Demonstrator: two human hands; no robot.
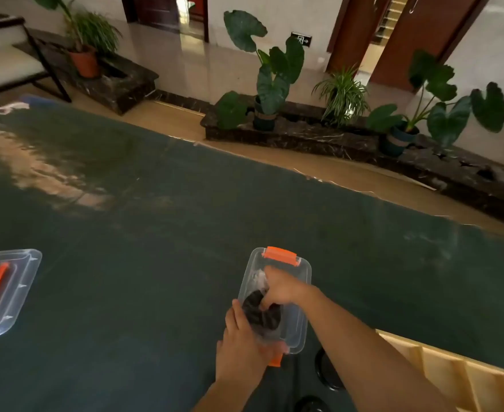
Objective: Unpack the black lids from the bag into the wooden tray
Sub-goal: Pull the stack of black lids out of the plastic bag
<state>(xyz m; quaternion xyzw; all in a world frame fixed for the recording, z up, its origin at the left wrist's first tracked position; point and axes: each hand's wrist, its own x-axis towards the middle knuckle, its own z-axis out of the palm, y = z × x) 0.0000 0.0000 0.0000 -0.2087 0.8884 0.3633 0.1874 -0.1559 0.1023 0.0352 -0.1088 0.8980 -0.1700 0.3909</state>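
A clear plastic box (pixel 299 322) with orange latches stands on the green table in front of me. Inside it lies a clear bag holding black lids (pixel 270 318). My right hand (pixel 280 288) reaches down into the box and pinches the bag. My left hand (pixel 241 343) grips the box's near left corner. The wooden tray (pixel 452 370) with dividers sits at the lower right. Two black lids (pixel 326 368) lie on the table beside the tray, partly hidden under my right forearm.
The clear box cover (pixel 7 289) with an orange handle rests at the left edge of the green table (pixel 155 233). Beyond the table's far edge are potted plants (pixel 271 84) on dark stone ledges and a chair at top left.
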